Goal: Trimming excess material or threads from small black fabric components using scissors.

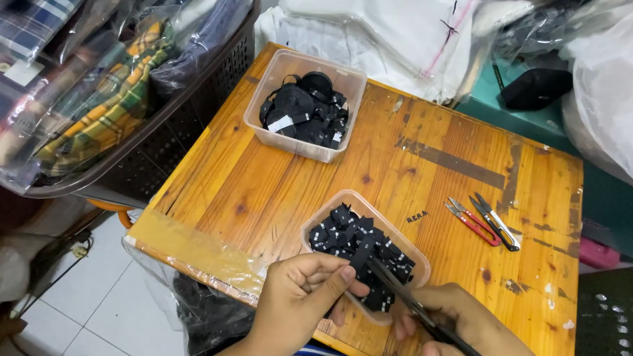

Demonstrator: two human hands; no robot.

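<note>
Black label (362, 256) pinched by left hand (304, 288); scissors (424, 314) gripped by right hand (459, 334). Near tub (314, 224) well filled with cut pieces; uncut strip left in far tub (263, 97).

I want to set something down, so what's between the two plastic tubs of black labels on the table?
In the head view, only bare wooden tabletop lies between the far tub and the near tub; nothing sits on that stretch.

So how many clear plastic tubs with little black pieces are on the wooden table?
2. One clear rectangular plastic tub of black pieces sits at the table's far left end. The other clear plastic tub sits at the near edge, just in front of the hands. More could be hidden beyond the picture.
</note>
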